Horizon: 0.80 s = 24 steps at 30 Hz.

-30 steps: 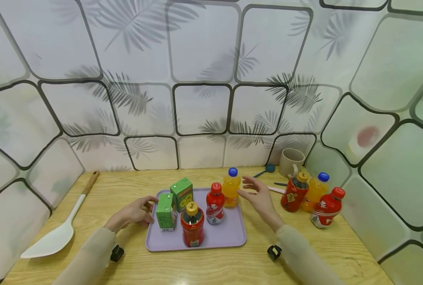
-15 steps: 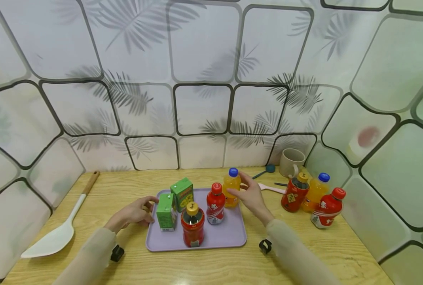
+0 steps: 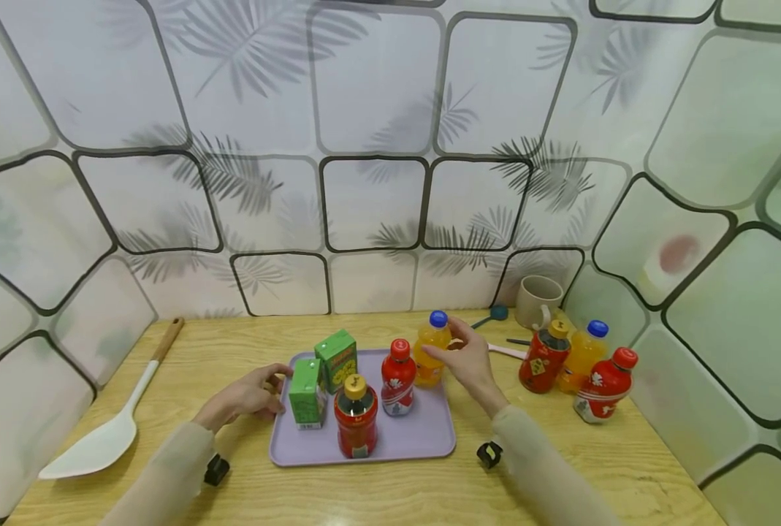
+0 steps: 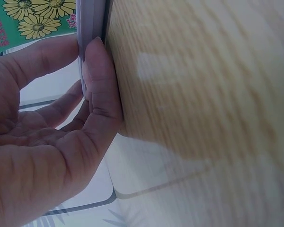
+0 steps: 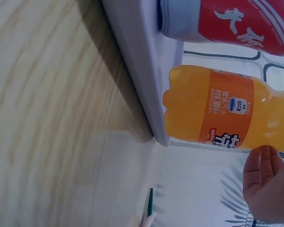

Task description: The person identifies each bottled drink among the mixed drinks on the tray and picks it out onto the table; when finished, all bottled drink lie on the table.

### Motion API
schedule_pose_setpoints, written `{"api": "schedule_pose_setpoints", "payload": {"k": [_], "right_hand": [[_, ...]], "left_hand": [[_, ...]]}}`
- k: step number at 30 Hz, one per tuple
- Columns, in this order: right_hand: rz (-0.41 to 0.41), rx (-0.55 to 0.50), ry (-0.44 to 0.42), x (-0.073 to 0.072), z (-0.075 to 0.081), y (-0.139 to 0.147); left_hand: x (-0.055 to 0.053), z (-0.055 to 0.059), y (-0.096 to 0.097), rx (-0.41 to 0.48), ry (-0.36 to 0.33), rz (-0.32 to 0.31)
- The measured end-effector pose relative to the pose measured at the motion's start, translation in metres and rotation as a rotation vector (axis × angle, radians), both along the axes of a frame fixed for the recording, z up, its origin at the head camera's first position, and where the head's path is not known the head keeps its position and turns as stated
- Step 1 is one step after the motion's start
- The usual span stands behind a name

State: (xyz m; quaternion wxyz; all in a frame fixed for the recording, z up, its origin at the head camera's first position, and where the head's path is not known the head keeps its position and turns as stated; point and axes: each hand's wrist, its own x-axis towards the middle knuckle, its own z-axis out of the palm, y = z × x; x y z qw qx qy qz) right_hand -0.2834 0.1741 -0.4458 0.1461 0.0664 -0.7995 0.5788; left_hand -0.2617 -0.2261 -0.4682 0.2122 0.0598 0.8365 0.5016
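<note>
My right hand (image 3: pixel 470 359) holds an orange soda bottle (image 3: pixel 431 354) with a blue cap, fingers and thumb on its upper part. The bottle leans slightly over the right side of the lilac tray (image 3: pixel 423 440); whether its base touches is unclear. At the tray's left rim, my left hand (image 3: pixel 250 393) pinches the edge with bent fingers and thumb, beside a green drink carton (image 3: pixel 306 398). Also on the tray are a second green carton (image 3: pixel 337 358), a red-capped bottle (image 3: pixel 397 380) and a dark drink bottle (image 3: pixel 356 420) with a yellow cap.
Right of the tray stand a dark drink bottle (image 3: pixel 544 358), an orange soda bottle (image 3: pixel 584 358) and a red bottle (image 3: pixel 603 387). Behind them sits a beige mug (image 3: pixel 538 299), near a teal spoon (image 3: pixel 497 313). A white spatula (image 3: pixel 101 442) lies at far left.
My right hand has moved left from beside the orange soda bottle and taken hold of it. The bottle has since shifted slightly right and tilted. My left hand has stayed at the tray.
</note>
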Motion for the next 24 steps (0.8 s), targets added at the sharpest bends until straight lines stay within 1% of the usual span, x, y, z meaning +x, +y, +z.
{"api": "schedule_pose_setpoints", "payload": {"k": [3, 6, 9, 10, 13, 14, 16, 19, 21, 24], "right_hand": [[-0.021, 0.006, 0.012, 0.004, 0.004, 0.005], [-0.036, 0.021, 0.019, 0.010, 0.009, 0.011], [-0.042, 0.034, 0.023, 0.014, 0.012, 0.017], [-0.040, 0.036, 0.019, 0.015, 0.012, 0.020], [-0.048, 0.042, -0.001, 0.020, 0.013, 0.027], [-0.053, 0.043, -0.009, 0.021, 0.013, 0.029], [-0.067, 0.043, -0.028, 0.024, 0.013, 0.034], [-0.092, 0.033, -0.050, 0.028, 0.012, 0.041], [-0.107, 0.029, -0.065, 0.032, 0.012, 0.046], [-0.128, 0.035, -0.057, 0.036, 0.013, 0.052]], "left_hand": [[-0.001, -0.001, 0.000, -0.007, -0.001, -0.005], [-0.001, 0.000, 0.000, -0.007, -0.014, 0.007], [-0.002, 0.000, 0.000, -0.014, -0.009, -0.007], [-0.002, 0.000, 0.000, -0.012, -0.014, 0.000], [-0.002, 0.000, 0.000, -0.013, -0.008, -0.013], [-0.002, 0.000, 0.000, -0.008, -0.012, -0.008], [-0.001, 0.000, 0.001, -0.003, -0.016, -0.001], [-0.001, 0.000, 0.001, -0.001, -0.011, -0.010], [-0.001, 0.000, 0.001, 0.000, -0.016, -0.001], [-0.001, 0.001, 0.001, -0.004, -0.013, -0.004]]}}
